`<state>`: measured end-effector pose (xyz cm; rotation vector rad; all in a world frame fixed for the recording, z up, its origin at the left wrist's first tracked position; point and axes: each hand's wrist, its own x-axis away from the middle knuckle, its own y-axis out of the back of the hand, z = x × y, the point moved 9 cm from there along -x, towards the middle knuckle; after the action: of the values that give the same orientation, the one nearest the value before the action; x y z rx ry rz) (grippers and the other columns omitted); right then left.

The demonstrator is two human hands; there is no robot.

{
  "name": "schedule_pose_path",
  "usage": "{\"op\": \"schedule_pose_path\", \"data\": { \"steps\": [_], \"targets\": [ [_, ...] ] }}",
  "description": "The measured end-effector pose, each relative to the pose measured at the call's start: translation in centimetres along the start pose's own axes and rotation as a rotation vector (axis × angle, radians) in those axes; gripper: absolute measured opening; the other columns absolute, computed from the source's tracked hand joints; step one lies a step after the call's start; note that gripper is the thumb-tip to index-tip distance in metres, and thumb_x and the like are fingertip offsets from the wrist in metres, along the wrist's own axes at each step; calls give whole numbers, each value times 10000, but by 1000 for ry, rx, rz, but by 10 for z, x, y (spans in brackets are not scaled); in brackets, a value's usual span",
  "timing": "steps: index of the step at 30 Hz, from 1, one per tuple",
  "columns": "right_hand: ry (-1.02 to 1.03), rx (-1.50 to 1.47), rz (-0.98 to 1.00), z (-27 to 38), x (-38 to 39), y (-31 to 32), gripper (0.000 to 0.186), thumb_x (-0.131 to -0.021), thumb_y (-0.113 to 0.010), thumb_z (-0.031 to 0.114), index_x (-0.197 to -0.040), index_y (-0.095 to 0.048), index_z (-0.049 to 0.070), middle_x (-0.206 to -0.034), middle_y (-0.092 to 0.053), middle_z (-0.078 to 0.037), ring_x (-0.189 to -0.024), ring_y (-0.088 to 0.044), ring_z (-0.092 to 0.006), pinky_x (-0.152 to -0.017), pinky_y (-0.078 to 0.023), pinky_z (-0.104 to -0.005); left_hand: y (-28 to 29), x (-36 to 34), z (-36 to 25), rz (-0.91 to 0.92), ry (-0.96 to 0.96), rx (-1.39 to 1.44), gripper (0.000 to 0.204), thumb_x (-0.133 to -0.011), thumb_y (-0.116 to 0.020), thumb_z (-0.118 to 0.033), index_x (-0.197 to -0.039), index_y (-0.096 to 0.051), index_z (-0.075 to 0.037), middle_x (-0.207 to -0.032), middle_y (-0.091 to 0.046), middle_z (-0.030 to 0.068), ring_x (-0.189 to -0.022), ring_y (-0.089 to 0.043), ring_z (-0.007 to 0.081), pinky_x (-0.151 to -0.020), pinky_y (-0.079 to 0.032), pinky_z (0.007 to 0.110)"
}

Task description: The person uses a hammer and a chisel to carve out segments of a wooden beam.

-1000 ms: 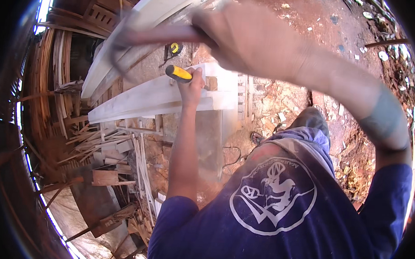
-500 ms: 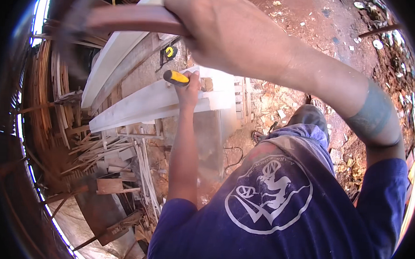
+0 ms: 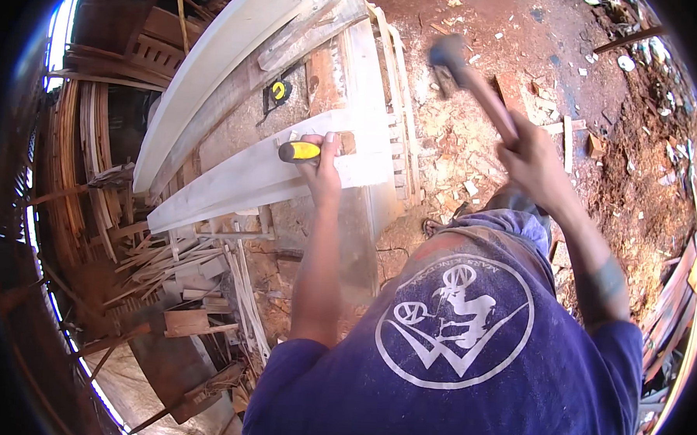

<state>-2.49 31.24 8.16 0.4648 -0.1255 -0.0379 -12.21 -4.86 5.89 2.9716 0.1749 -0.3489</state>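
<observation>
My left hand (image 3: 326,170) is closed around the yellow-and-black handle of a chisel (image 3: 298,151). It rests over a pale tapered board (image 3: 233,183), beside a square brown notch or patch (image 3: 344,143) in the wood. The chisel's blade is hidden by my hand, so its contact with the board cannot be made out. My right hand (image 3: 536,162) grips the wooden handle of a hammer (image 3: 487,99), held up to the right of the board. The hammer's dark head is slightly blurred and points away from me.
A yellow-and-black tape measure (image 3: 278,92) lies on the workbench (image 3: 323,80) beyond the board. A long curved pale plank (image 3: 215,68) stretches along the far left. Thin offcuts (image 3: 156,267) are piled at lower left. Wood chips (image 3: 463,176) litter the dirt floor at right.
My right hand has swung the hammer from the upper left, close to the camera, over to the right and lower. My left hand stays on the chisel at nearly the same spot.
</observation>
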Motion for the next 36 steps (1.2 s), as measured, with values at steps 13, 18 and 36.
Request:
{"op": "schedule_pose_path", "data": {
  "steps": [13, 18, 36],
  "targets": [
    [-464, -295, -295, -104, 82, 27, 104, -897, -632, 107, -875, -544, 57, -564, -495, 15, -422, -459, -79, -396, -357, -249, -121, -89, -62, 345, 25, -369, 319, -911, -734, -317, -752, -645, -55, -588, -590, -5, -491, -560, 98, -439, -416, 293],
    [-513, -410, -299, -117, 88, 7, 90, -895, -610, 85, -883, -529, 49, -554, -496, 11, -409, -466, -90, -383, -363, -254, -155, -17, -8, 642, -303, -755, 169, -902, -707, -151, -948, -684, 10, -752, -714, 150, -543, -673, 177, -470, -573, 292],
    [-585, -387, -278, -122, 91, 0, 130, -883, -642, 110, -883, -527, 50, -572, -500, 4, -423, -461, -96, -395, -371, -253, -152, -5, 17, 628, -267, -791, 210, -779, -705, -146, -963, -669, -52, -716, -664, 185, -706, -679, 387, -667, -531, 479]
  ]
}}
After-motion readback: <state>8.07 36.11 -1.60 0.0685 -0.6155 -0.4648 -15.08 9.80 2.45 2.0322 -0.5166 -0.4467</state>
